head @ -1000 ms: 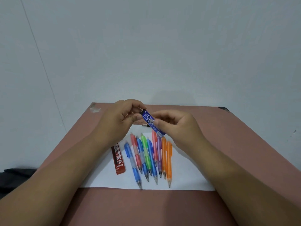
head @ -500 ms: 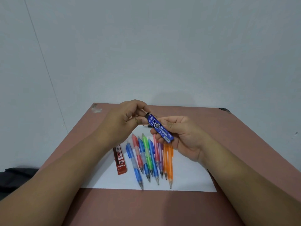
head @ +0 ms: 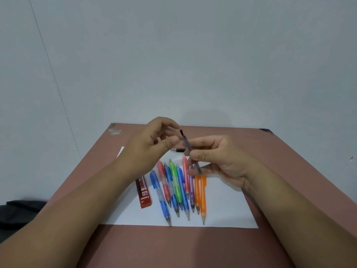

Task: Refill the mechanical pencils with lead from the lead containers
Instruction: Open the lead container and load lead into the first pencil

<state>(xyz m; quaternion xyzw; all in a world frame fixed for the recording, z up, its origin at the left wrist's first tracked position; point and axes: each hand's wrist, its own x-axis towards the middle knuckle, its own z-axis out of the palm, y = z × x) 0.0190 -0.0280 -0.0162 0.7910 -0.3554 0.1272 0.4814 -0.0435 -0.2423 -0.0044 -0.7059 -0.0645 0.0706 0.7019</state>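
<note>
The blue lead container (head: 190,153), blurred and seen edge-on, is held tilted above the desk (head: 280,151), pinched between the thumb and fingers of the right hand (head: 218,159). The left hand (head: 152,142) hovers just beside its upper end, fingers curled, thumb close to the container; whether it touches is unclear. Below, on a white sheet (head: 228,209), lie the mechanical pencils (head: 179,188) in a row, with a red lead container (head: 143,191) at their left.
</note>
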